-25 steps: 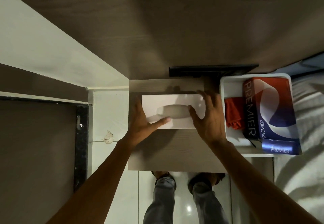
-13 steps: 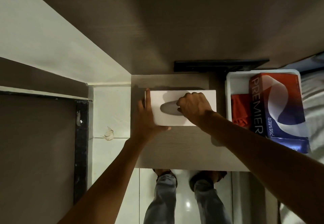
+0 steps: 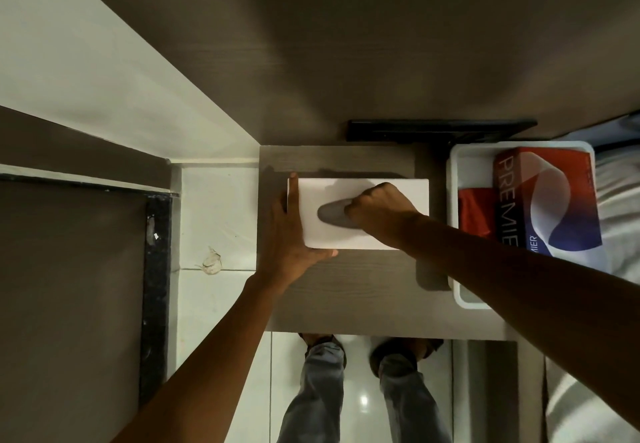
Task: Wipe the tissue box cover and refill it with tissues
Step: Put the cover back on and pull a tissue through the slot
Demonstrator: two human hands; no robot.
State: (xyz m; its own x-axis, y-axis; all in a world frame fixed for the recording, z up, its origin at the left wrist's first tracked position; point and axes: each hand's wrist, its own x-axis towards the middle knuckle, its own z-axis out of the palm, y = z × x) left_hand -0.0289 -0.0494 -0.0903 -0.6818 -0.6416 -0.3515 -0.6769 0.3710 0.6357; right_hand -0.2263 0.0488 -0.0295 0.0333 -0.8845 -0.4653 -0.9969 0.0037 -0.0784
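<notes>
The white tissue box cover (image 3: 332, 238) lies flat on a small wooden table (image 3: 346, 297), its dark oval slot (image 3: 329, 214) facing up. My left hand (image 3: 287, 234) holds the cover's left end, with the fingers along the side and the thumb under the near edge. My right hand (image 3: 381, 207) rests on top with its fingers curled down into the slot, so the fingertips are hidden. A red and blue PREMIER tissue pack (image 3: 547, 200) lies in a white tray (image 3: 460, 297) to the right, beside a red cloth (image 3: 474, 210).
A wooden wall panel rises behind the table, with a black shelf (image 3: 440, 129) at its base. White floor tiles lie to the left and a bed with pale sheets (image 3: 616, 207) to the right. My feet (image 3: 346, 345) stand at the table's near edge.
My right hand came off the cover's right end and curled its fingers into the slot. My left hand shifted to the cover's left side. In the last half second, little has moved.
</notes>
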